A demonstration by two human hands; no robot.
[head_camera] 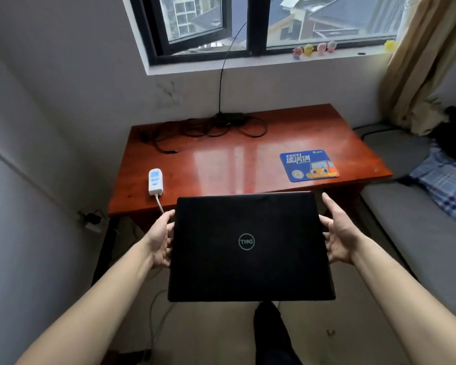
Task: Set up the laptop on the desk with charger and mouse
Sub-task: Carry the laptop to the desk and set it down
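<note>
A closed black laptop (250, 246) with a round logo on its lid hangs flat in the air just in front of the red-brown desk (248, 159). My left hand (162, 239) grips its left edge and my right hand (337, 235) grips its right edge. At the back of the desk lies the black charger (228, 117) with its tangled cable; the plug end (172, 152) rests toward the left. A blue mouse pad (309, 165) sits on the desk's right side. No mouse is visible.
A white power strip (155, 181) lies on the desk's left front, its cord dropping over the edge. A bed with a plaid cloth (442, 185) stands at the right. Walls close in at the left and behind; the window sill (274, 61) holds small toys.
</note>
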